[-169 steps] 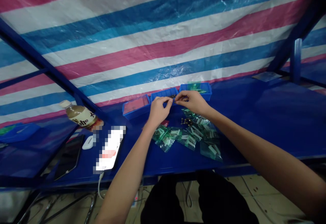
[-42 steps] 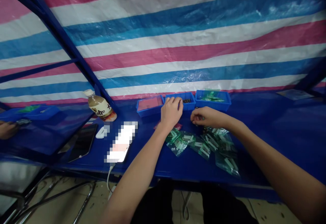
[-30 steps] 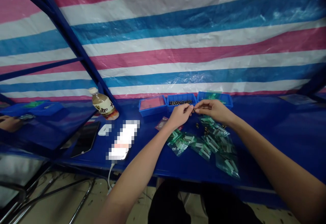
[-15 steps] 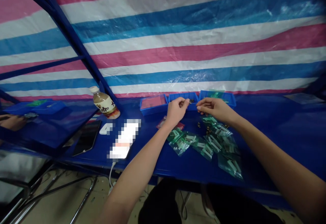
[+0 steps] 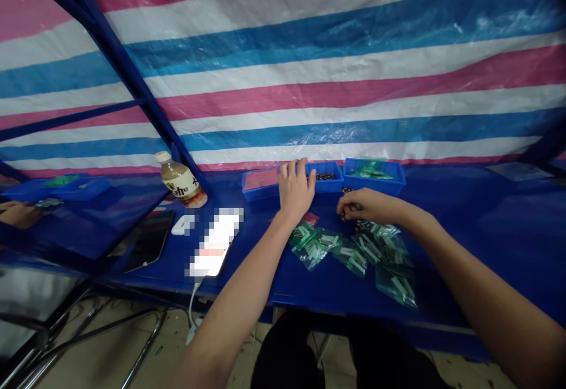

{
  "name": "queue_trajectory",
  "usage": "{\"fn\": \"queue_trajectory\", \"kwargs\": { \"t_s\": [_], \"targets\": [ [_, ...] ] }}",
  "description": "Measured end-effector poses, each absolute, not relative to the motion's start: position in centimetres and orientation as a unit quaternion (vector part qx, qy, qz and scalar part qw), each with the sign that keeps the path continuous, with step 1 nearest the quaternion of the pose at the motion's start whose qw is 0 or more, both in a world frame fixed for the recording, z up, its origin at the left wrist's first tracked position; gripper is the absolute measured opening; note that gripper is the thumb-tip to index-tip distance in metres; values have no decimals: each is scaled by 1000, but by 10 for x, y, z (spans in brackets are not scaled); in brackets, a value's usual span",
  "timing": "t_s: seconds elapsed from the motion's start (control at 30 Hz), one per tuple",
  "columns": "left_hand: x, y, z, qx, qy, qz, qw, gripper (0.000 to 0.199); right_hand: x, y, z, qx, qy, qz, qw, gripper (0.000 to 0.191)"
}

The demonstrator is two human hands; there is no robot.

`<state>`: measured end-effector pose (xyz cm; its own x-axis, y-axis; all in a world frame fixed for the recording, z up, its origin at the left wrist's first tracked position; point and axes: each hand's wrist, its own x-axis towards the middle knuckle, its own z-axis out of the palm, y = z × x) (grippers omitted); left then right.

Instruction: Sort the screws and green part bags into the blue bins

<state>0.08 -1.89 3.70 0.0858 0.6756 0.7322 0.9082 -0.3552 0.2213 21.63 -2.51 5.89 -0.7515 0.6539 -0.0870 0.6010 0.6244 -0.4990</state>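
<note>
My left hand [image 5: 297, 190] is open, its fingers spread over the shared edge of the left bin and the middle blue bin [image 5: 329, 187]. Small dark and brass-coloured parts [image 5: 326, 177] lie in that middle bin. My right hand [image 5: 370, 205] is low over the table, fingers curled with the tips together near loose small brass-coloured parts; what they hold is partly hidden. Just below it are several green-tinted clear bags [image 5: 349, 254] with white stick-like pieces inside. A red packet [image 5: 311, 219] shows beside my left wrist.
The left bin holds pink-red sheets [image 5: 262, 179]; the right bin [image 5: 389, 187] holds green bags. Leftward are a bottle [image 5: 183, 183], a white case [image 5: 181, 225], a lit phone [image 5: 216, 244] on a cable and a dark tablet [image 5: 152, 238]. Another person's hand [image 5: 20, 214] is at far left.
My left hand has moved left from the middle bin's front and its fingers have spread. My right hand has dropped from the bins to the loose parts on the table.
</note>
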Motion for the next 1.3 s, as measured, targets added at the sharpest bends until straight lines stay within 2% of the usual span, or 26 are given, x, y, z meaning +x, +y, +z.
{"fn": "queue_trajectory", "kwargs": {
  "t_s": [0.17,0.3,0.5,0.73,0.93,1.07,1.2,1.3],
  "targets": [
    [9,-25,41,-763,-501,-387,130,36,210,-26,54,-367,-899,225,82,14],
    [15,-29,40,-807,-449,-372,97,31,209,-28,57,-394,-870,237,177,18],
    [24,-34,35,-822,-422,-382,-2,27,208,-29,62,-420,-735,397,355,24],
    [26,-30,32,-805,-405,-431,-50,22,198,-29,47,-423,-598,510,450,34],
    [24,-30,34,-798,-417,-433,-40,16,194,-27,44,-408,-517,601,451,29],
    [25,-32,36,-797,-423,-429,-29,16,193,-28,46,-419,-549,582,428,35],
    [21,-29,37,-786,-440,-435,7,22,199,-31,56,-447,-661,472,374,38],
    [10,-19,35,-746,-503,-433,57,27,210,-30,63,-462,-794,296,260,32]
  ]
}}
